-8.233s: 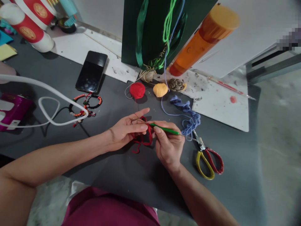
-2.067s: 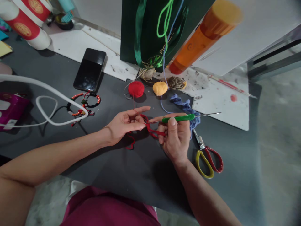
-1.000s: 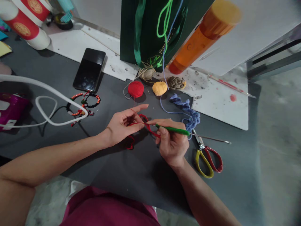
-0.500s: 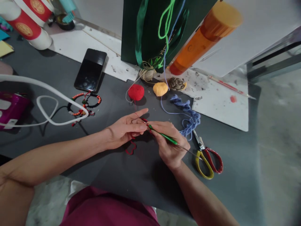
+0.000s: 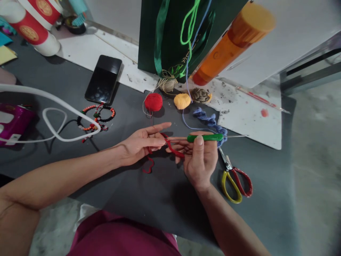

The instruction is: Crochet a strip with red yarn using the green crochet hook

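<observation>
My right hand [image 5: 201,160] is closed on a green-handled crochet hook [image 5: 205,138], thumb pressed against the handle. The hook lies nearly level, its tip at a small strip of red crochet [image 5: 174,151] between the hands. My left hand [image 5: 144,144] pinches the other end of that crochet between thumb and fingers, with the index finger stretched out. Red yarn runs over the left fingers from a red yarn ball [image 5: 153,102] beyond them. A loose red tail [image 5: 149,166] hangs under the left hand. The hook's very tip is partly hidden by the fingers.
Scissors [image 5: 231,177] lie right of my right hand, beside a curly blue crocheted strip [image 5: 217,129]. Behind are a yellow yarn ball [image 5: 182,101], a dark green bag [image 5: 173,35] and an orange bottle [image 5: 229,46]. A phone [image 5: 103,79] and beaded bracelets [image 5: 96,117] lie left.
My right hand has turned palm upward, and the crochet hook has swung from slanting down-right to nearly level. More of the red crochet strip shows now. My left hand has barely moved.
</observation>
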`<state>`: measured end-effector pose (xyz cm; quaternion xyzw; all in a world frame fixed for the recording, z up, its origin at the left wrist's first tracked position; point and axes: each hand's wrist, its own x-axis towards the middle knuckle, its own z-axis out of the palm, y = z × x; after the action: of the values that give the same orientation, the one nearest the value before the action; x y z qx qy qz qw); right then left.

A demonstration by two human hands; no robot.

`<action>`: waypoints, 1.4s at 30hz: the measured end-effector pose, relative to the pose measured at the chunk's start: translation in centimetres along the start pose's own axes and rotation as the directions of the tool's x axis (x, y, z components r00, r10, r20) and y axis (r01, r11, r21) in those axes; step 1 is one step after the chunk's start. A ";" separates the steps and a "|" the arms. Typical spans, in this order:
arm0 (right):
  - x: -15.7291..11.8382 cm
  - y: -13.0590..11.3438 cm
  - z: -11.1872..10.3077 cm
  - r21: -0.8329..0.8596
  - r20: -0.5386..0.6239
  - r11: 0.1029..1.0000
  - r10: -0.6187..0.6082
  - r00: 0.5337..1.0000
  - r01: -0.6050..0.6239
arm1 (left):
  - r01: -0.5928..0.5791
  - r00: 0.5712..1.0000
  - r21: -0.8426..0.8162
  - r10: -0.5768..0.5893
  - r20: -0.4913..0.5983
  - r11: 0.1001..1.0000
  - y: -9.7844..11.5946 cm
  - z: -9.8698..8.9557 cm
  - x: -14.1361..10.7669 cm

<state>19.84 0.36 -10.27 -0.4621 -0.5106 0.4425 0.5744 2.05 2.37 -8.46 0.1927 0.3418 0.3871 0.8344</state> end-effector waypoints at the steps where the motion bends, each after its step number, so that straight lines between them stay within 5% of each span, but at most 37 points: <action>1: 0.2 0.0 0.0 0.015 0.004 1.000 0.023 1.000 -0.023 | -0.001 1.000 0.006 0.001 0.007 1.000 0.0 0.0 0.0; 6: 0.5 -0.3 0.4 0.135 0.073 0.983 0.111 0.991 -0.120 | -0.042 0.998 0.058 0.040 0.039 0.997 -0.2 0.0 -0.1; 12: -0.3 -0.5 0.8 0.126 0.067 0.991 0.044 0.997 -0.053 | -0.128 0.992 0.125 0.125 0.029 0.984 -0.6 0.4 -0.5; 16: -0.5 -0.5 0.3 -0.053 0.120 0.985 -0.159 0.980 0.166 | -0.163 0.985 0.104 0.167 -0.039 0.981 -0.7 0.5 -0.6; 19: -0.4 -0.6 0.0 -0.189 0.225 0.888 -0.376 0.899 0.419 | -0.145 0.988 0.065 0.148 -0.051 0.987 -0.6 0.6 -0.6; 21: -0.4 -0.6 -0.1 -0.232 0.242 0.851 -0.419 0.875 0.472 | -0.106 0.993 0.024 0.107 -0.046 0.994 -0.6 0.5 -0.5; 28: -0.3 -0.6 0.6 -0.045 0.068 0.981 -0.183 0.981 0.186 | -0.049 0.996 0.028 0.050 -0.067 0.998 -0.4 0.5 -0.6; 33: -0.2 -0.8 0.4 -0.221 0.168 0.906 -0.328 0.930 0.360 | -0.182 0.970 0.122 0.198 -0.138 0.976 -0.9 0.7 -0.8; 37: -0.6 -0.5 0.4 -0.210 0.180 0.881 -0.391 0.902 0.424 | -0.128 0.985 0.070 0.135 -0.107 0.989 -0.9 0.7 -0.7; 42: -0.7 0.1 0.7 0.056 0.061 0.992 -0.120 0.991 0.117 | -0.014 0.998 -0.044 0.011 -0.067 0.999 -0.5 0.5 -0.6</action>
<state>19.12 -0.27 -10.41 -0.4014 -0.5436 0.4353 0.5950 2.36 1.56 -8.10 0.1632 0.3597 0.4062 0.8240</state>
